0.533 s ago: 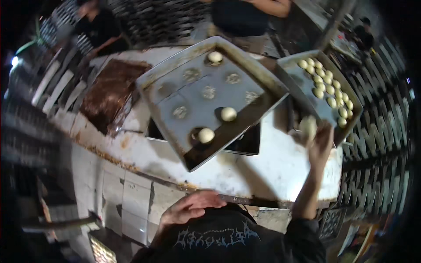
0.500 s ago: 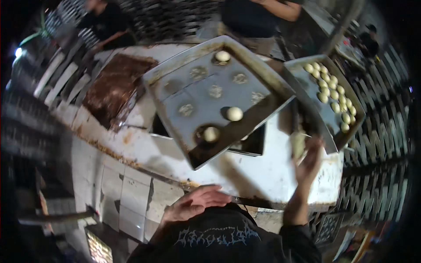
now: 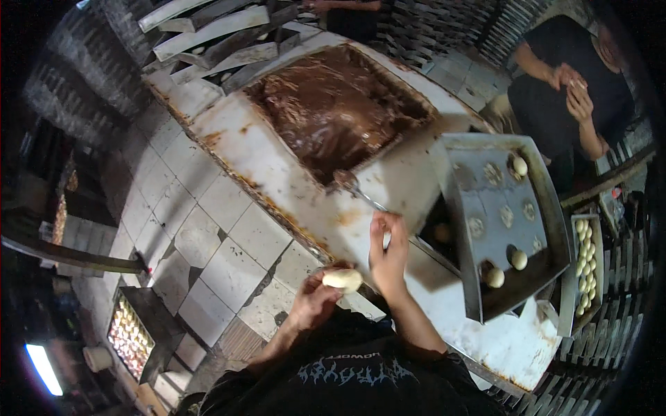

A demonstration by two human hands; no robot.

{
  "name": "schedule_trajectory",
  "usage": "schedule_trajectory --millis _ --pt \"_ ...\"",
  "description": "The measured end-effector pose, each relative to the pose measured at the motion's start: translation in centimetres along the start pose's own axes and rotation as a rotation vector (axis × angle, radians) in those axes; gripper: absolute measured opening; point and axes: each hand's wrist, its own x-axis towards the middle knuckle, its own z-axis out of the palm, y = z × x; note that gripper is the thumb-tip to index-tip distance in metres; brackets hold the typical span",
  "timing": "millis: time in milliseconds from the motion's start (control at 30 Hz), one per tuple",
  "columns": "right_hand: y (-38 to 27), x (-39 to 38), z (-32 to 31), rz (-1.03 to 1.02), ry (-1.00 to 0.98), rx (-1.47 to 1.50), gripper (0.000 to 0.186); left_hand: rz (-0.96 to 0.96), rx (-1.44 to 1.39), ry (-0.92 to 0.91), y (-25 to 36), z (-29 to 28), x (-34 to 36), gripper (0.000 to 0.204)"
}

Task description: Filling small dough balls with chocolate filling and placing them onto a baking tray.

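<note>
A flattened pale dough piece (image 3: 342,280) rests in my left hand (image 3: 316,299), whose fingers curl round it just off the table's front edge. My right hand (image 3: 390,253) is closed on the handle of a metal spoon (image 3: 371,201). Brown paste coats the spoon's bowl, which is at the near corner of a wide tray filled with glossy brown paste (image 3: 333,104). Right of my right hand, a deep metal baking tray (image 3: 485,208) carries several round dough balls (image 3: 518,260) and pale smudges on its base.
A second tray (image 3: 569,305) with several rows of dough balls (image 3: 586,256) stands at the far right. Across the table, a person in dark clothes (image 3: 569,90) holds both hands together. Another tray of small pieces (image 3: 132,333) is low on the left, above the tiled floor (image 3: 201,249).
The view has swung left toward the brown paste. The dough piece, earlier at my right hand, is now in my left, which was empty. My right hand has moved left and taken hold of the spoon.
</note>
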Motion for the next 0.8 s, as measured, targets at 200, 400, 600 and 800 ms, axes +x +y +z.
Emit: schedule_trajectory --millis 200,400,600,800 --pt "8.7 1.9 7.7 -0.026 0.006 -0.432 0.026 -0.114 0.173 0.226 4.4 -6.5 4.7 0.047" --pt "-0.4 7.1 9.4 -0.051 -0.304 -0.459 0.012 -0.093 -0.213 0.042 4.9 -4.7 7.4 0.033" --pt "-1.9 10.9 10.9 0.094 -0.747 -0.902 0.010 0.257 -0.079 -0.106 9.1 -9.7 8.7 0.048" --pt "-2.7 10.8 11.8 0.169 -0.411 -0.089 0.010 0.047 -0.213 0.393 12.6 -8.8 10.6 0.036"
